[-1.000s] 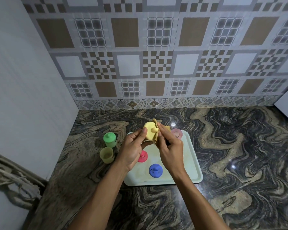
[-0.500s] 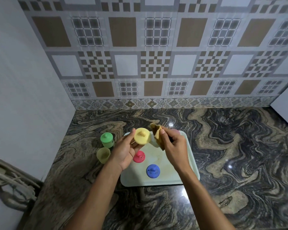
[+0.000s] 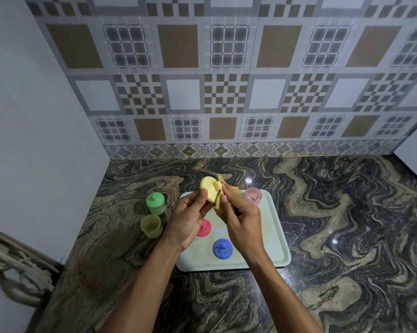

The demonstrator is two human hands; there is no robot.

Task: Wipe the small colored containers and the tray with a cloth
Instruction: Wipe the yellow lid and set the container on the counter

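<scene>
My left hand (image 3: 187, 218) holds a yellow lid (image 3: 209, 191) with a knob, tilted on its side above the tray. My right hand (image 3: 244, 219) grips a tan cloth (image 3: 220, 207) and presses it against the lid's right side. Below them lies a pale green tray (image 3: 273, 233). On it stand a pink container (image 3: 253, 196) at the back, a red one (image 3: 204, 228) partly hidden by my left hand, and a blue one (image 3: 222, 248) near the front.
A green lidded container (image 3: 156, 203) and an open yellow-green cup (image 3: 151, 225) stand on the marbled counter (image 3: 346, 224) left of the tray. A white wall closes the left side and a tiled wall the back.
Half a second ago the lid and the cloth were apart. My hands have come together again, the lid is tilted on its side and the cloth touches it.
</scene>
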